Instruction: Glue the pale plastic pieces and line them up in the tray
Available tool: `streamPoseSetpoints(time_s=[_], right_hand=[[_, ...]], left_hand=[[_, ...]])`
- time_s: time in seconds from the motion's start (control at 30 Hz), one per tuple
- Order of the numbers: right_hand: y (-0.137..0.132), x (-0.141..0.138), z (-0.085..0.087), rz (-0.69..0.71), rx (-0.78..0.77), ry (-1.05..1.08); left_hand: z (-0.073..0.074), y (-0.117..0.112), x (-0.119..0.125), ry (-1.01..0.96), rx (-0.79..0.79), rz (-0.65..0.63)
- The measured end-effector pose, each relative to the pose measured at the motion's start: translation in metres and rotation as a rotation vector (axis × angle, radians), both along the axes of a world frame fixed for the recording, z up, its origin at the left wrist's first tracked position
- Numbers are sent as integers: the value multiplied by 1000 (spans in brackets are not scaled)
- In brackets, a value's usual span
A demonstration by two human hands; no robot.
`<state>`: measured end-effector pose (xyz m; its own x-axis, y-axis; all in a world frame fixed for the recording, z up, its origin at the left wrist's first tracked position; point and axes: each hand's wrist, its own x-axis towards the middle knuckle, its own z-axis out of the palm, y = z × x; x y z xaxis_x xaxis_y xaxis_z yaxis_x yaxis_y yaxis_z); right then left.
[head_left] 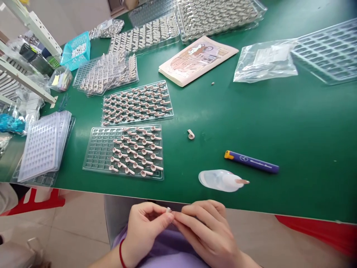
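My left hand (147, 225), with a red cord at the wrist, pinches a small white piece (168, 210) between thumb and index finger, just off the table's front edge. From the other side my right hand (206, 227) meets it, fingertips pressed together; whatever they grip is hidden. On the table beyond lies one pale earbud-shaped part (191, 134) with a cup and a stem. A soft squeeze bottle (221, 181) with a narrow tip lies on its side near the right hand. Past it is a purple utility knife (253, 163) with a yellow end.
A partly filled clear tray (97, 149) of similar parts lies front left, a fuller tray (136, 103) behind it. Stacked white trays (41, 145) stand at far left. Further back are a pink booklet (198, 61), a plastic bag (264, 61), a clear tray (329, 52) and a turquoise basket (65, 56).
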<state>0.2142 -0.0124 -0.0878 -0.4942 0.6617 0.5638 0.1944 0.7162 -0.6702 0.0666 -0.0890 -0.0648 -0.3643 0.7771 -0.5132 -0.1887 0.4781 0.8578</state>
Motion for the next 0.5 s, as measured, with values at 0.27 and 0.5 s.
streamPoseSetpoints(time_s=[0.27,0.5], right_hand=[[1,13,16,136,-129,88],[6,14,60,379,-233,148]], left_hand=[[25,-6,-12,875,565,-235],[42,-4,-16,1132,645,-261]])
